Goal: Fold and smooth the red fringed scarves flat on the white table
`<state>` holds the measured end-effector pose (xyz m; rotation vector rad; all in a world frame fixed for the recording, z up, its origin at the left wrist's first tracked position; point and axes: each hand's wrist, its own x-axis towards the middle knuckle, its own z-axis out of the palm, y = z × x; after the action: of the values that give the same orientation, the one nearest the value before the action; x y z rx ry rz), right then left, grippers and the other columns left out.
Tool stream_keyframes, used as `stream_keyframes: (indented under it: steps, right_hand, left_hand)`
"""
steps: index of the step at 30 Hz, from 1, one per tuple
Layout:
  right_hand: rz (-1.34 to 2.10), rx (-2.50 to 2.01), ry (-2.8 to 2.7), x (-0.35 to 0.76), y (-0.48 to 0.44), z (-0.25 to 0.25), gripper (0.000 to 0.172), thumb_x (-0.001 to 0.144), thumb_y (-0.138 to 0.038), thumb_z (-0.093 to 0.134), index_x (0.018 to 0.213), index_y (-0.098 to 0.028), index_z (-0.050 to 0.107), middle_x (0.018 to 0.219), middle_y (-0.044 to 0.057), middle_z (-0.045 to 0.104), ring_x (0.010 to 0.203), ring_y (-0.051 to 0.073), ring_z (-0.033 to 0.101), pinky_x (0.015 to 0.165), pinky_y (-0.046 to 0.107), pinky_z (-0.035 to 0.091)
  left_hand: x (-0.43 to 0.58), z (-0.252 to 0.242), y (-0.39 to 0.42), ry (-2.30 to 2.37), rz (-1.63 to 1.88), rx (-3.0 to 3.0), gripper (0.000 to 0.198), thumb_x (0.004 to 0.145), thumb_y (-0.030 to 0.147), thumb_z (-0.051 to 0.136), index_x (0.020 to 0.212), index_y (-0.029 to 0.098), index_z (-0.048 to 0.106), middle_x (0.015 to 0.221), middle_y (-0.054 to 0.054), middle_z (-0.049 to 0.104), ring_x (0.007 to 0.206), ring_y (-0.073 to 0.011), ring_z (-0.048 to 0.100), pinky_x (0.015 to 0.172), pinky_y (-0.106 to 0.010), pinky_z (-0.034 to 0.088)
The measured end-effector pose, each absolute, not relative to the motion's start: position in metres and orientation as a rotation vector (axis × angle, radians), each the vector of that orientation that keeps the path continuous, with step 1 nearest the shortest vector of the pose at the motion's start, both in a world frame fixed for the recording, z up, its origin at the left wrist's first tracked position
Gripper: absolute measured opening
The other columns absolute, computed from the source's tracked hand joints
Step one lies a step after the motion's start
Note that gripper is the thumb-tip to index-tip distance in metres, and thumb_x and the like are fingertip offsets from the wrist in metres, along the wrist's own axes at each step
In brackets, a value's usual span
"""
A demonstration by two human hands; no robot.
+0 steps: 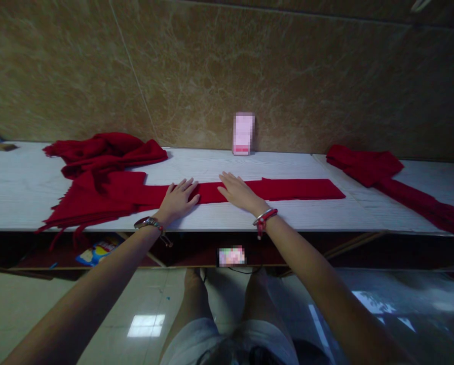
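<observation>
A red scarf [299,189] lies along the white tabletop, folded into a long narrow strip with its fringed, wider end at the left. My left hand [178,199] rests flat on the strip left of its middle, fingers spread. A short way to the right, my right hand [239,191] also lies flat on the cloth, its fingers stretched out. Neither hand grips anything. Behind the fringed end is a crumpled red cloth [113,152], with fringe at its left tip.
A folded red scarf [386,175] lies at the right of the white tabletop [196,218]. A blurred phone [243,134] leans on the marbled wall [196,71]. On the shelf below are a blue snack bag [98,250] and another blurred screen [231,256].
</observation>
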<state>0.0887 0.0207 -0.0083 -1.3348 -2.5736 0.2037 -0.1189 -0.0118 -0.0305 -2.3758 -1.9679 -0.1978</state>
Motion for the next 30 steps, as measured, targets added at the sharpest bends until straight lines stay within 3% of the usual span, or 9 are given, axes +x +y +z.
stream_keyframes:
  steps: [6, 12, 16, 30]
  right_hand:
    - [0.231, -1.335, -2.649, 0.048, 0.016, -0.026, 0.055, 0.094, -0.036, 0.032, 0.141, -0.008, 0.036, 0.15, 0.015, 0.03, 0.139, 0.026, 0.025, 0.112, 0.051, 0.021]
    - [0.181, -1.46, -2.615, 0.106, 0.026, -0.032, 0.052, 0.092, -0.03, 0.031, 0.142, -0.016, 0.036, 0.15, 0.01, 0.031, 0.138, 0.026, 0.028, 0.111, 0.052, 0.024]
    - [0.121, -1.682, -2.537, 0.152, 0.031, -0.031, 0.054, 0.091, -0.03, 0.031, 0.141, -0.011, 0.036, 0.15, 0.013, 0.031, 0.138, 0.027, 0.027, 0.111, 0.051, 0.024]
    - [0.037, -2.052, -2.318, 0.23, 0.044, -0.022, 0.055, 0.092, -0.037, 0.026, 0.141, -0.014, 0.036, 0.148, 0.018, 0.033, 0.136, 0.034, 0.03, 0.104, 0.061, 0.029]
  left_hand:
    - [-0.118, -0.03, -0.013, -1.997, -0.197, -2.347, 0.053, 0.091, 0.036, 0.029, 0.139, 0.015, 0.04, 0.147, -0.009, 0.037, 0.136, -0.0252, 0.032, 0.109, -0.044, 0.026]
    - [-0.121, -0.031, -0.01, -1.964, -0.157, -2.401, 0.053, 0.091, 0.036, 0.028, 0.14, 0.018, 0.038, 0.148, -0.009, 0.036, 0.136, -0.0254, 0.033, 0.109, -0.046, 0.026]
    - [-0.121, -0.031, -0.01, -1.956, -0.177, -2.407, 0.052, 0.091, 0.037, 0.028, 0.139, 0.019, 0.039, 0.147, -0.008, 0.038, 0.135, -0.0254, 0.033, 0.108, -0.047, 0.027]
    - [-0.119, -0.03, -0.012, -2.002, -0.285, -2.381, 0.051, 0.09, 0.036, 0.031, 0.135, 0.017, 0.044, 0.144, -0.008, 0.043, 0.134, -0.0238, 0.036, 0.108, -0.044, 0.028]
